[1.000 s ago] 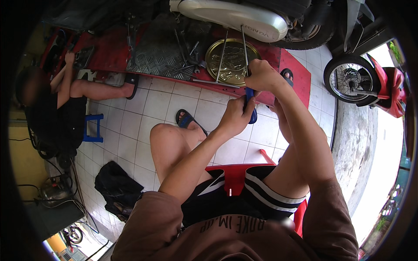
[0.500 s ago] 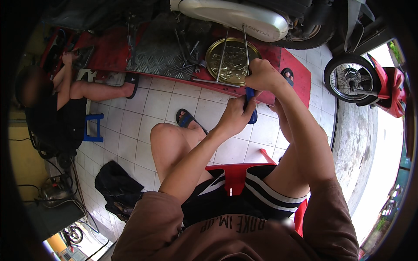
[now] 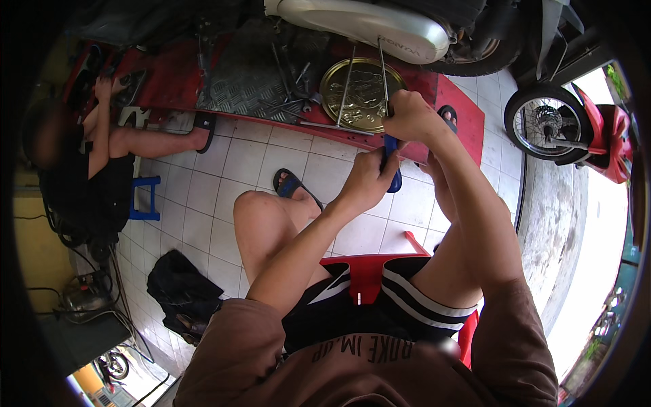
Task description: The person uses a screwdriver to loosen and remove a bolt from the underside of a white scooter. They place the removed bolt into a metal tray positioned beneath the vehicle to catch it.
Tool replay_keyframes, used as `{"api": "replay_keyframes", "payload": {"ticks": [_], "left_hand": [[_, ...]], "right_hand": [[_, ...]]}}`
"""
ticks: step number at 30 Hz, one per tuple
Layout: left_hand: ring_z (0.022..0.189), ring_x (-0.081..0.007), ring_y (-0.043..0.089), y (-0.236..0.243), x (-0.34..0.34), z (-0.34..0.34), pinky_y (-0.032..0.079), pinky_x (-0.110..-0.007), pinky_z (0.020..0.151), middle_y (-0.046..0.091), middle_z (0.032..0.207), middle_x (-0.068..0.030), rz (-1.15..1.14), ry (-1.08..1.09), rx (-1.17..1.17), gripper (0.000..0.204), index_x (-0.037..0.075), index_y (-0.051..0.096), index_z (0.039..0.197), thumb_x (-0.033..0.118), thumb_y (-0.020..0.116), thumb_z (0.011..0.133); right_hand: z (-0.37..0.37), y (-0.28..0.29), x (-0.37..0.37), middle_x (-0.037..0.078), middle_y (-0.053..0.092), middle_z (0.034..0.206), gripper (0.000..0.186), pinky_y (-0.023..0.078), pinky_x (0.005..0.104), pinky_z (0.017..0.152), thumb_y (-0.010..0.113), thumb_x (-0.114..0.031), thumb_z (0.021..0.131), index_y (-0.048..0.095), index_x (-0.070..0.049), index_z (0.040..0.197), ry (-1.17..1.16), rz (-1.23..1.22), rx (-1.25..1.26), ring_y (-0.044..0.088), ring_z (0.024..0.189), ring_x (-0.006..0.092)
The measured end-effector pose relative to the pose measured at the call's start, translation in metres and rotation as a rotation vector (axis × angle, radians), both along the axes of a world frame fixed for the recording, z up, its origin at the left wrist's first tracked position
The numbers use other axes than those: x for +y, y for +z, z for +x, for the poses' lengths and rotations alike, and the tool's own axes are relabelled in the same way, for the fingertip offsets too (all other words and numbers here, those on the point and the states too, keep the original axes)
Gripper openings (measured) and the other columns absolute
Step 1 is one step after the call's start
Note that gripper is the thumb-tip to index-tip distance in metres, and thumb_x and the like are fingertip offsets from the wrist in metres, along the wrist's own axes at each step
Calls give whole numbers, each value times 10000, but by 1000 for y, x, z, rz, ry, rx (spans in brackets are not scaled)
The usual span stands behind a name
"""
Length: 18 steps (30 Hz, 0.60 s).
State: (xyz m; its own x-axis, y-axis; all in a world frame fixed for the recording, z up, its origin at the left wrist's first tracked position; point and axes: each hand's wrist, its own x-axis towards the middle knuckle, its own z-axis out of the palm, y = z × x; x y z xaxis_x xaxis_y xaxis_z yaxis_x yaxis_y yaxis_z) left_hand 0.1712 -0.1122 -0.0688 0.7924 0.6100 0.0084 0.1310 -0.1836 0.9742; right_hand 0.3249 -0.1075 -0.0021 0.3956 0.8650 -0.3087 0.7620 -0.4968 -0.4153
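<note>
A long screwdriver with a blue handle [image 3: 395, 180] reaches away from me, its tip against or close to the silver motorbike cover [image 3: 380, 27]. My left hand [image 3: 367, 175] is wrapped around the handle. Just beyond it, my right hand [image 3: 411, 119] is closed where the handle meets the metal shaft. Below the cover lies a round gold-coloured tray [image 3: 371, 115] with a raised pattern. A T-shaped metal wrench [image 3: 347, 85] leans across the tray's left side, its crossbar along the bench edge. The fingers of both hands are partly hidden.
Several wrenches [image 3: 296, 87] lie on a ridged metal plate [image 3: 237, 88] set in the red bench [image 3: 465, 122]. At the left, another person [image 3: 85, 149] sits near a blue stool [image 3: 145, 199]. Dark cloth [image 3: 180, 288] lies on the tiled floor. A red motorbike [image 3: 603, 139] stands at right.
My hands and the screwdriver stay almost where they were. At the left, the other person's hands have shifted slightly on the bench.
</note>
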Motion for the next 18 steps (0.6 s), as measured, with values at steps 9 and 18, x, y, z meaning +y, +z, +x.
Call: {"api": "replay_keyframes", "payload": {"ticks": [9, 18], "left_hand": [[469, -172, 443, -2, 0, 0, 353, -352, 473, 474, 532, -115, 20, 6, -19, 322, -56, 549, 780, 206, 492, 958], [459, -185, 458, 0, 1, 0, 356, -357, 471, 475, 528, -123, 24, 1, 7, 326, -53, 544, 766, 204, 489, 959]], "right_hand": [[-3, 7, 1, 321, 619, 782, 298, 538, 421, 731, 617, -164, 685, 649, 112, 796, 79, -29, -45, 647, 843, 425], [-5, 11, 0, 316, 618, 767, 272, 538, 419, 727, 602, -131, 671, 647, 112, 783, 21, -19, -1, 650, 831, 421]]}}
